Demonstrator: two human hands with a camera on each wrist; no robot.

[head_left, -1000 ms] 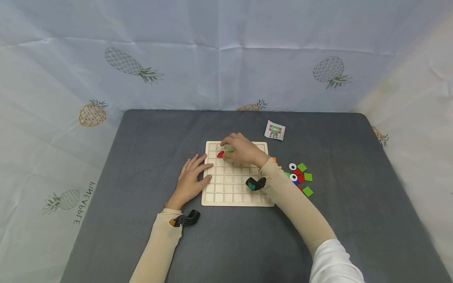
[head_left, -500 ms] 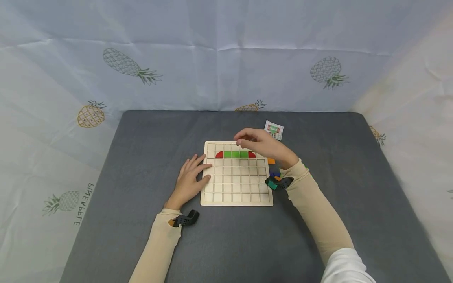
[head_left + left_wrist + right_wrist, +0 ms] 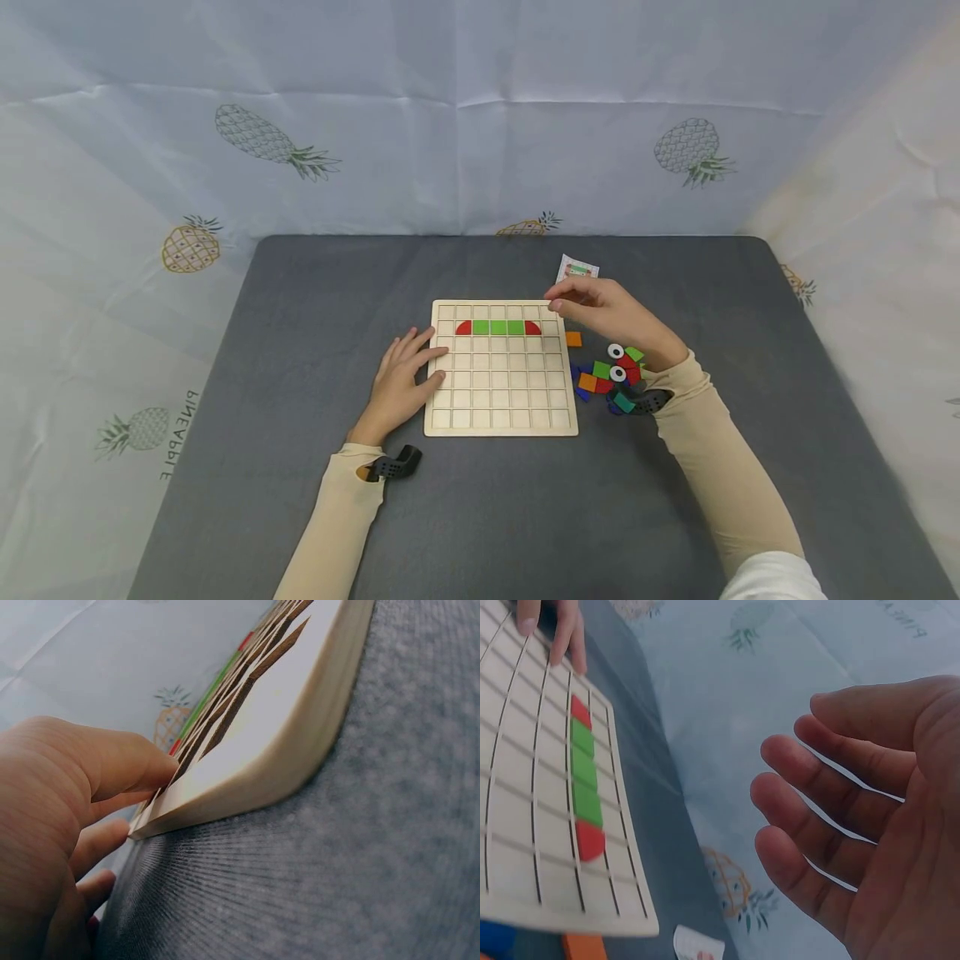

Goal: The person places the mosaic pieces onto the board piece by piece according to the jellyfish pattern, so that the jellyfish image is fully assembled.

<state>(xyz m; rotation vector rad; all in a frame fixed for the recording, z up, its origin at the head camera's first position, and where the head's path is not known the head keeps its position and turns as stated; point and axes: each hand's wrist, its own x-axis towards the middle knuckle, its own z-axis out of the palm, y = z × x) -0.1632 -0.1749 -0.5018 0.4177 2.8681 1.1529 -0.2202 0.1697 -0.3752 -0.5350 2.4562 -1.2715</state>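
"So, what has just changed under your hands?"

"A second ago my right hand (image 3: 615,315) was over the left end of the row. Now it has drawn back to the right and hangs near the board's far right corner, covering part of the card (image 3: 577,268) from my head view."

"Anything in its fingers?"

"Nothing I can see; they're loosely bent and empty."

"And the other hand?"

"My left hand (image 3: 405,387) hasn't shifted. Its fingers lie extended, touching the left edge of the grid board (image 3: 491,380), I'd guess to steady it."

"What does drawing back tell you?"

"It uncovers the whole row, second from the far edge: a red piece (image 3: 464,328), three green squares (image 3: 498,327), then another red piece (image 3: 533,328), with no cell between them left bare. I'd judge that strip settled."

"All finished, then?"

"Hardly, I think. Every row nearer me is bare, and loose pieces (image 3: 602,370) lie on the table (image 3: 487,517) to the board's right, with two white discs (image 3: 616,351) among them and an orange piece (image 3: 573,339) just beside its edge."
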